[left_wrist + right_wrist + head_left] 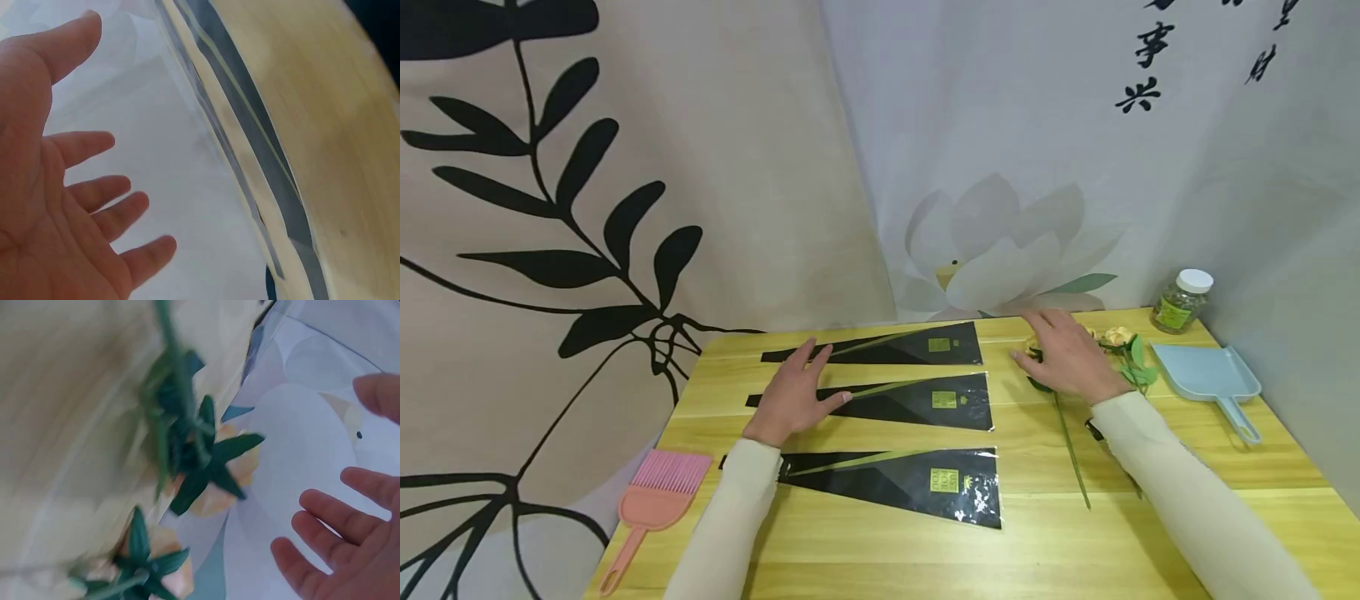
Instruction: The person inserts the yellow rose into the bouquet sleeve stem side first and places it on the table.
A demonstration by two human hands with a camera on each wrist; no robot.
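Three black tapered wrapping sleeves with gold stripes and labels lie in a row on the wooden table: the far sleeve point(910, 346), the middle sleeve point(917, 402) and the near sleeve point(917, 483). Over the left ends of the far and middle ones is my left hand point(793, 400), fingers spread and holding nothing. My right hand point(1067, 358) hovers over pale yellow roses, partly hiding them, with its fingers loosely extended and nothing in its grip. One rose bloom point(1117, 336) shows beyond it, and a green stem point(1070, 454) runs toward me. Green sepals point(215, 465) appear close up in the right wrist view.
At the far right corner stands a jar point(1182, 302) with a white lid. A light blue dustpan point(1206, 371) lies at the right edge, and a pink brush point(658, 500) at the left. Printed curtains point(760, 167) hang behind the table point(925, 562).
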